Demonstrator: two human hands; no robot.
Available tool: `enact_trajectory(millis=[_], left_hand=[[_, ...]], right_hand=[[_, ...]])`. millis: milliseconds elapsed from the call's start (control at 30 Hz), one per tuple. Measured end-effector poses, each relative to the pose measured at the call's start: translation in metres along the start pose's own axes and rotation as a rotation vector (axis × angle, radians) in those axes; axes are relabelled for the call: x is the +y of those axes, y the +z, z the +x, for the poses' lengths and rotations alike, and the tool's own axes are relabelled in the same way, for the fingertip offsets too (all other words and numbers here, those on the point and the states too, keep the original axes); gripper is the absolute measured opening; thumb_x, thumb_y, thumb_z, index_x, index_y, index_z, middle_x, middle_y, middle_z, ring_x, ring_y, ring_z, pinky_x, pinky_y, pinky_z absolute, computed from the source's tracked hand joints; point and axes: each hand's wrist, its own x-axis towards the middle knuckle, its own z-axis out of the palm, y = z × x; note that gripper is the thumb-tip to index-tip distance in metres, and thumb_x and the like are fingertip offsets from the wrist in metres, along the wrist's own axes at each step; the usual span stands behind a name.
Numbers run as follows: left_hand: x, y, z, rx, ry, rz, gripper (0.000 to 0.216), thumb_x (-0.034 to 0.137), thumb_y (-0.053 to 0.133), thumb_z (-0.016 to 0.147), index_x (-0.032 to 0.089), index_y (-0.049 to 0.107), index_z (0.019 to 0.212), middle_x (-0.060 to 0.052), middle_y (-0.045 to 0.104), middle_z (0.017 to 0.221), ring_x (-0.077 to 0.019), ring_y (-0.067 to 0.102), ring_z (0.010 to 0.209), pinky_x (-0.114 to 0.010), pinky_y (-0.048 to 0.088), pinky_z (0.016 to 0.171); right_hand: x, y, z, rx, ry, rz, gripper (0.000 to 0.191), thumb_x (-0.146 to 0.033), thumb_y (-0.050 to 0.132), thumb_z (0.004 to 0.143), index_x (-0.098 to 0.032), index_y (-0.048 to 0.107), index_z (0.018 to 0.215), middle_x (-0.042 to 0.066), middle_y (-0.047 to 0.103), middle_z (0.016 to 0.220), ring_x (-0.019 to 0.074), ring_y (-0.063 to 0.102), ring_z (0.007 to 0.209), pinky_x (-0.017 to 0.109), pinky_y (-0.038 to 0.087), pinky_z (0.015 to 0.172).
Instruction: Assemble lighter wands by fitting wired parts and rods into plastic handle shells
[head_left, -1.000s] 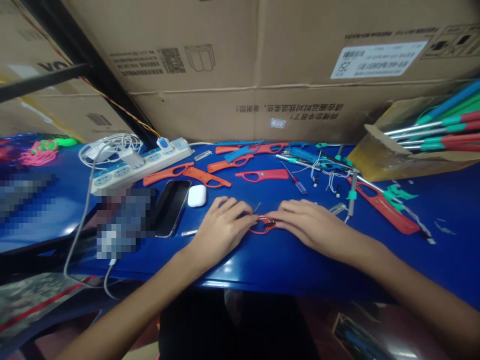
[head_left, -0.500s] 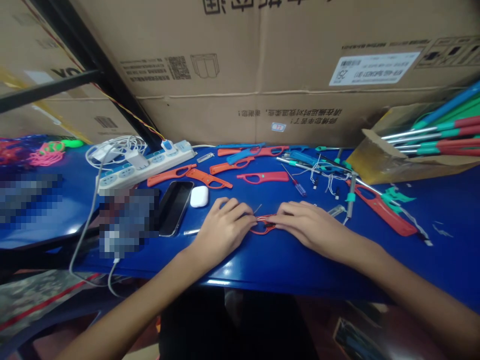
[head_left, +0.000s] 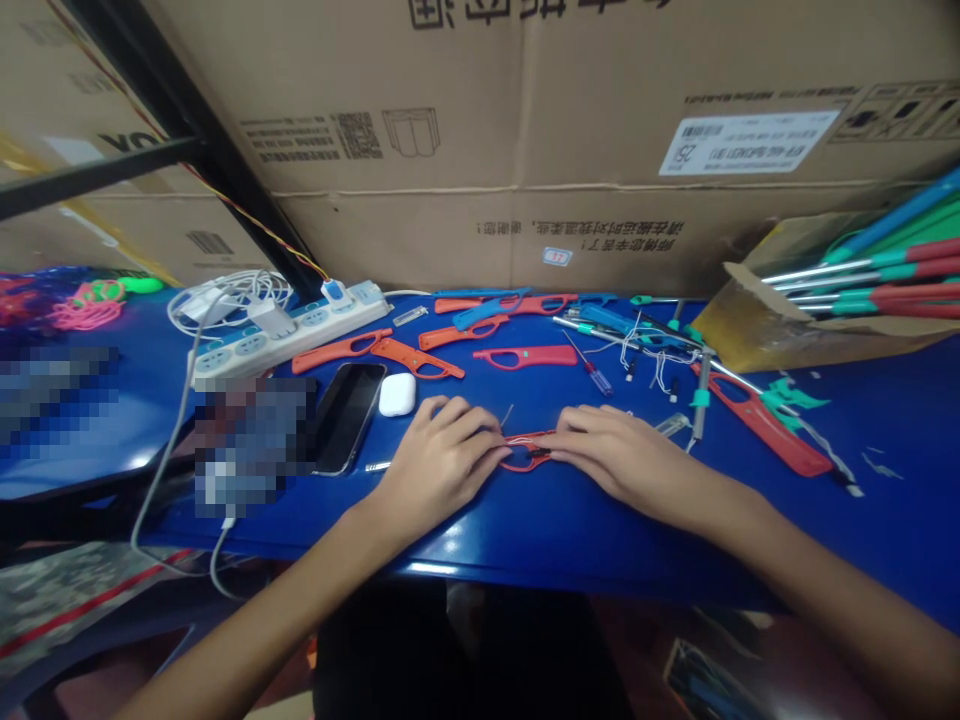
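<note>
Between my two hands, near the front of the blue table, is an orange-red lighter casing (head_left: pixel 531 437) with a trigger loop. White wires and a small black part show in it. My left hand (head_left: pixel 450 455) pinches its left end, and my right hand (head_left: pixel 611 450) is closed on its right end; the fingers hide both ends. A thin metal wire sticks up beside my left fingertips. Beyond the hands lie a red lighter casing (head_left: pixel 525 356), a small screwdriver (head_left: pixel 597 378) and several orange and blue casings.
A white power strip (head_left: pixel 289 338), a phone (head_left: pixel 348 418) and a white earbud case (head_left: pixel 397 394) lie to the left. At right are loose wires, a red casing (head_left: pixel 776 425) and an open carton (head_left: pixel 750 320) of lighters. A large cardboard box (head_left: pixel 420 220) stands behind.
My left fingers have shifted slightly left along the casing, baring more of its upper edge and the white wires. My right hand stays almost in place.
</note>
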Motion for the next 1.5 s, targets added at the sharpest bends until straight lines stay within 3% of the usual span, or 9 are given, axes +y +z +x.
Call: enact_trajectory(millis=[367, 700, 867, 1267, 1500], left_hand=[[0.006, 0.003, 0.023, -0.046, 0.116, 0.198, 0.018, 0.027, 0.053, 0.1, 0.017, 0.067, 0.093, -0.003, 0.068, 0.092, -0.0218, 0.056, 0.086, -0.041, 0.037, 0.086], [0.001, -0.008, 0.045, -0.124, 0.436, 0.38, 0.019, 0.017, 0.062, 0.093, 0.016, 0.068, 0.075, -0.003, 0.066, 0.072, -0.023, 0.057, 0.078, -0.046, 0.037, 0.088], [0.007, -0.011, 0.052, -0.127, 0.528, 0.431, 0.014, 0.016, 0.069, 0.087, 0.016, 0.069, 0.073, -0.003, 0.065, 0.067, -0.0229, 0.059, 0.074, -0.044, 0.039, 0.088], [0.001, -0.002, 0.037, -0.073, 0.451, 0.424, 0.02, 0.013, 0.055, 0.096, 0.015, 0.068, 0.081, -0.003, 0.064, 0.073, -0.0202, 0.059, 0.075, -0.043, 0.04, 0.09], [-0.004, 0.005, 0.028, -0.024, 0.396, 0.361, 0.022, 0.013, 0.048, 0.101, 0.015, 0.069, 0.095, -0.002, 0.064, 0.079, -0.0185, 0.057, 0.078, -0.039, 0.037, 0.088]], right_hand=[[0.003, 0.005, 0.0, 0.053, -0.044, -0.072, 0.031, -0.022, 0.049, 0.102, -0.026, 0.068, 0.126, 0.005, 0.065, 0.094, 0.0196, 0.061, 0.086, 0.033, 0.045, 0.075], [0.005, 0.006, -0.002, 0.088, -0.061, -0.09, 0.03, -0.024, 0.046, 0.103, -0.023, 0.066, 0.125, 0.006, 0.066, 0.098, 0.0195, 0.061, 0.087, 0.034, 0.045, 0.077], [0.007, 0.009, -0.003, 0.095, -0.069, -0.082, 0.03, -0.025, 0.045, 0.104, -0.023, 0.067, 0.123, 0.006, 0.066, 0.097, 0.0202, 0.061, 0.087, 0.034, 0.044, 0.077], [0.007, 0.006, -0.003, 0.046, -0.014, -0.013, 0.032, -0.028, 0.044, 0.104, -0.026, 0.069, 0.124, 0.007, 0.066, 0.1, 0.0208, 0.061, 0.09, 0.035, 0.045, 0.08], [0.006, 0.003, -0.002, 0.062, -0.063, -0.044, 0.036, -0.029, 0.039, 0.105, -0.023, 0.068, 0.126, 0.007, 0.065, 0.096, 0.0199, 0.06, 0.084, 0.034, 0.044, 0.077]])
